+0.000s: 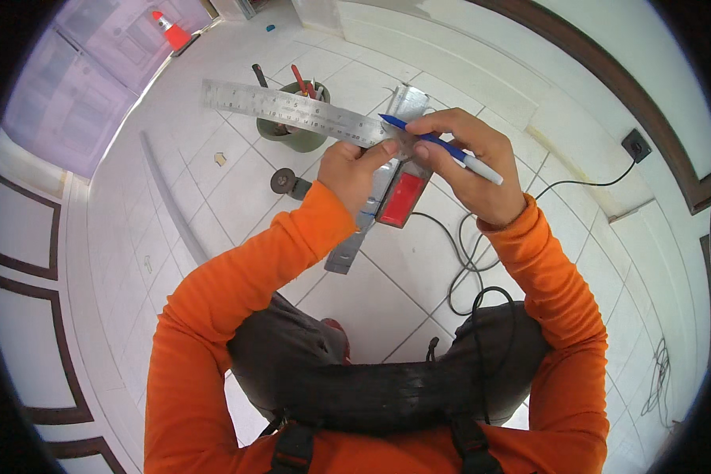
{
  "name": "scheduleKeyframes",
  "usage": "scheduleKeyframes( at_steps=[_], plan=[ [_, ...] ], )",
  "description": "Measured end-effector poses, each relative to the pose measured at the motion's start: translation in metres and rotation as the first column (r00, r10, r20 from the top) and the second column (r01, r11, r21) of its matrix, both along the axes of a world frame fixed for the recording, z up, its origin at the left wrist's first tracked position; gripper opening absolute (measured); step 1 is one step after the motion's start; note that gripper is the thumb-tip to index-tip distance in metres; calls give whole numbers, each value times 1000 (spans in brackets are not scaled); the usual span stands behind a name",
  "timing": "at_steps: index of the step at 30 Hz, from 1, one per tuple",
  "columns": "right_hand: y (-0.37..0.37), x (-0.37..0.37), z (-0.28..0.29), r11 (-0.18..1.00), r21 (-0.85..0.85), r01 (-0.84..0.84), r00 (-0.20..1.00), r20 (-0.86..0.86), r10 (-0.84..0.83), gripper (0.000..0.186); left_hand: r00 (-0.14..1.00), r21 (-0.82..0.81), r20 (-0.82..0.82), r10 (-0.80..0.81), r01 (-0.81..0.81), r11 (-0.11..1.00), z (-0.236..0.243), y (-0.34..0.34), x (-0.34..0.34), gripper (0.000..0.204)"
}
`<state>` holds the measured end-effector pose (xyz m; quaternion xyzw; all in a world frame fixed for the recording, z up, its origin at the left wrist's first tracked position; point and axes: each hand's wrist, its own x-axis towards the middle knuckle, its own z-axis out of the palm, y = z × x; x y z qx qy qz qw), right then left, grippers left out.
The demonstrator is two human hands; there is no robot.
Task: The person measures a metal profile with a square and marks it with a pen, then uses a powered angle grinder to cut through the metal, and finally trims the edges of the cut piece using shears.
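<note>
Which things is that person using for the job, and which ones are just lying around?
Probably for the job:
metal ruler, held by the left hand
blue-and-white pen, held by the right hand
silvery strip, right below them

Probably just lying about:
orange cone, at the upper left
green bucket with tools, untouched
dark round-ended object, untouched

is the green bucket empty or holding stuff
Not empty: a red handle and a black handle stick up from the green bucket. The metal ruler hides part of it, so I cannot tell how full.
</note>
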<state>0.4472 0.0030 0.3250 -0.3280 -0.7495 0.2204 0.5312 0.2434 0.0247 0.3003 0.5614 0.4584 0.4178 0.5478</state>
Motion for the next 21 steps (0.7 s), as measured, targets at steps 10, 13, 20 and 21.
scheduleKeyframes(
  at_steps=[10,13,20,21],
  plan=[
    [-7,19,8,980,-72,183,983,24,-182,14,995,128,-11,100,-98,987,-2,12,-11,37],
    [2,25,2,986,-104,128,973,-177,-145,21,987,129,113,116,-130,983,5,11,-9,36],
    [6,-9,-35,824,-563,-68,997,-61,41,37,955,-91,286,73,-49,995,2,15,-10,29],
    [7,-11,-37,759,-647,-72,996,-87,20,35,944,-135,323,63,-20,991,4,15,-8,29]
  ],
)
